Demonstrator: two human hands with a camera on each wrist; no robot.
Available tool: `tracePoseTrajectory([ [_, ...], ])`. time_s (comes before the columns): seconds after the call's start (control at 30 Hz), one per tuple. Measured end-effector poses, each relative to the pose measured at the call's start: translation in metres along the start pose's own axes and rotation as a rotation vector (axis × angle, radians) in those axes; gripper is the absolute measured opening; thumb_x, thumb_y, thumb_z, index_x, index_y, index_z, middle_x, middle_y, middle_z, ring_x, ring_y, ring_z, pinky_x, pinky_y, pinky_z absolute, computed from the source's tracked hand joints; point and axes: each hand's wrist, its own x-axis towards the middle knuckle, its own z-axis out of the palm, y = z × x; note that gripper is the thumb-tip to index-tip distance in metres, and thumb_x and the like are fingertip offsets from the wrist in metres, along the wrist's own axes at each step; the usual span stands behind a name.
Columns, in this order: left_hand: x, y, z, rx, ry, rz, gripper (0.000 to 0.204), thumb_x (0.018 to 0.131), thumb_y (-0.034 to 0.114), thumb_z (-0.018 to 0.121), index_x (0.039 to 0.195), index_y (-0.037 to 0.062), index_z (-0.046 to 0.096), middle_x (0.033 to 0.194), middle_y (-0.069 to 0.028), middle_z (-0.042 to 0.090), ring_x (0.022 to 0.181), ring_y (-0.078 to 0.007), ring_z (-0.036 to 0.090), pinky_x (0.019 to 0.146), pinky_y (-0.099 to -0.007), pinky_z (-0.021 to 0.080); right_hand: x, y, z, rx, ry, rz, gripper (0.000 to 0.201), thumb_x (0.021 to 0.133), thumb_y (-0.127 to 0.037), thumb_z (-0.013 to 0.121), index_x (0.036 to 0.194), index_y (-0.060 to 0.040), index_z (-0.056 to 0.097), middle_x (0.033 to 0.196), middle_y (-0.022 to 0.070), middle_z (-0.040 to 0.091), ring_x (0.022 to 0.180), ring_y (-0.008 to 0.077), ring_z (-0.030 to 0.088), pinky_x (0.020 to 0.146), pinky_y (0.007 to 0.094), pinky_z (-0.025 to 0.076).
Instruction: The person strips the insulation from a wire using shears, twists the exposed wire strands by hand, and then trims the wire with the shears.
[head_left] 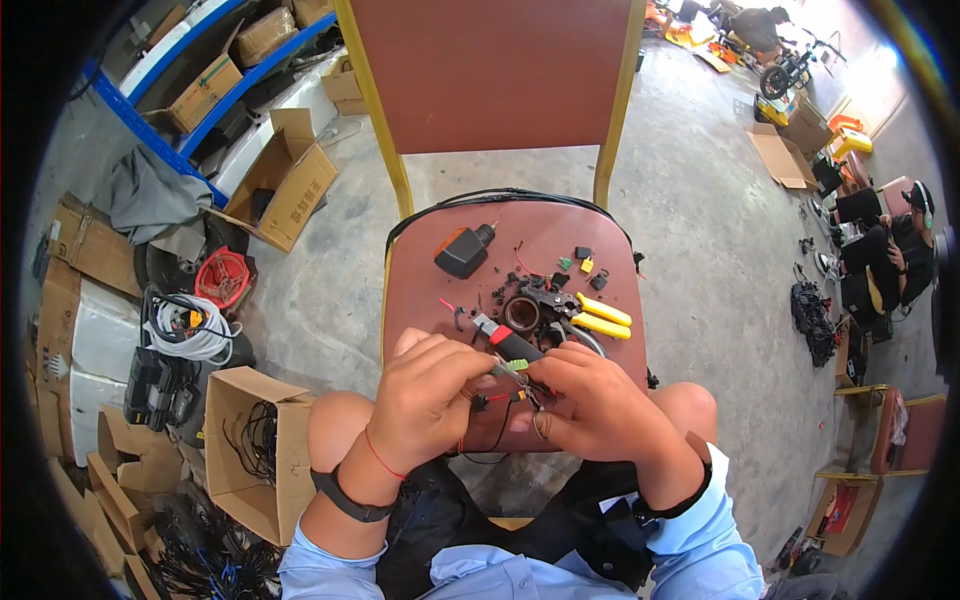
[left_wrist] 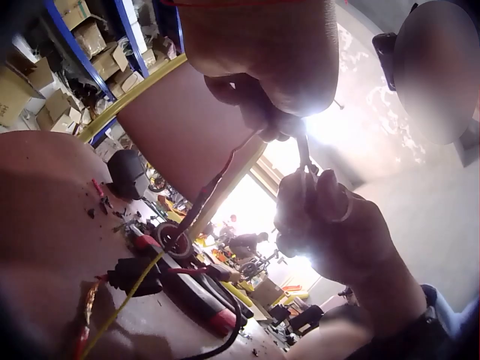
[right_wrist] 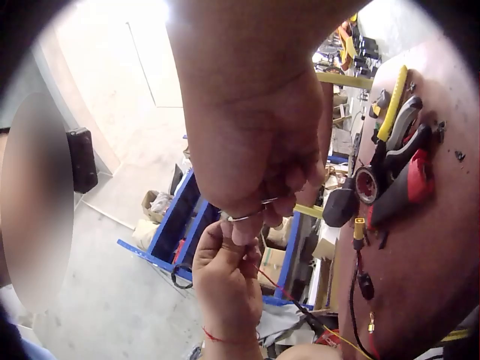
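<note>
On the left, a white cable coil (head_left: 190,328) lies near an open cardboard box (head_left: 294,450) with black cables inside. The person's left hand (head_left: 425,390) is raised over the near edge of a reddish-brown chair seat (head_left: 415,290), its fingers clamped together on a thin red wire (right_wrist: 274,280) that trails down towards the seat. Beyond this hand, a black-and-orange indicator lamp (head_left: 461,254) lies on the seat. Between the two hands shows a small green piece (head_left: 518,366); which hand holds it cannot be told. A red-and-black handle (head_left: 514,344) lies just behind the hands, with a roll of tape (head_left: 508,318) near it among dark scraps. The right hand (head_left: 600,400) is close against the left, its fingers curled around a thin metal tool (right_wrist: 249,218) whose exact kind is hidden by the grip. Behind it, yellow-handled pliers (head_left: 600,326) lie on the seat, and a small yellow connector (head_left: 587,266) sits farther back. On the far right, another person (head_left: 890,250) in dark clothes sits wearing headphones (head_left: 928,208).
</note>
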Motion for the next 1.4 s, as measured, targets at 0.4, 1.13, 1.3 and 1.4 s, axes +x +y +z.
tracePoseTrajectory([
  [0.4, 0.0018, 0.0012, -0.0008, -0.001, -0.017, 0.019, 0.037, 0.065, -0.01, 0.071, 0.098, 0.0057, 0.07, 0.084, -0.006, 0.069, 0.077, -0.0251, 0.064, 0.074, -0.0364, 0.043, -0.0002, -0.0006, -0.0015, 0.007, 0.003, -0.013, 0.036, 0.079, -0.018, 0.081, 0.106, -0.0007, 0.066, 0.091, 0.0155, 0.063, 0.09, 0.037, 0.063, 0.077, 0.0449, 0.051],
  [1.13, 0.0028, 0.0, 0.0029, -0.009, 0.015, 0.047, 0.03, 0.067, -0.01, 0.067, 0.093, 0.005, 0.067, 0.078, -0.0064, 0.065, 0.071, -0.0268, 0.059, 0.071, -0.0351, 0.042, 0.0001, -0.0023, -0.0019, -0.006, -0.017, 0.003, 0.038, 0.08, -0.018, 0.081, 0.11, -0.0009, 0.067, 0.092, 0.0147, 0.063, 0.089, 0.0362, 0.062, 0.077, 0.0441, 0.051],
  [1.3, 0.0006, -0.0004, 0.001, -0.016, -0.011, 0.026, 0.035, 0.066, -0.011, 0.068, 0.097, 0.0057, 0.067, 0.082, -0.0057, 0.066, 0.076, -0.027, 0.062, 0.073, -0.0375, 0.043, 0.0003, 0.0007, -0.0008, -0.005, -0.018, -0.038, 0.036, 0.08, -0.017, 0.08, 0.109, -0.0006, 0.068, 0.091, 0.0155, 0.063, 0.089, 0.037, 0.063, 0.077, 0.0446, 0.051],
  [1.4, -0.0003, -0.0007, 0.0011, -0.038, -0.014, 0.005, 0.035, 0.066, -0.012, 0.067, 0.097, 0.0053, 0.067, 0.082, -0.006, 0.066, 0.076, -0.0277, 0.061, 0.073, -0.0377, 0.043, -0.0003, 0.0026, 0.0001, 0.018, -0.01, -0.057, 0.035, 0.08, -0.016, 0.08, 0.109, 0.0001, 0.067, 0.091, 0.0158, 0.063, 0.089, 0.0371, 0.063, 0.077, 0.0446, 0.051],
])
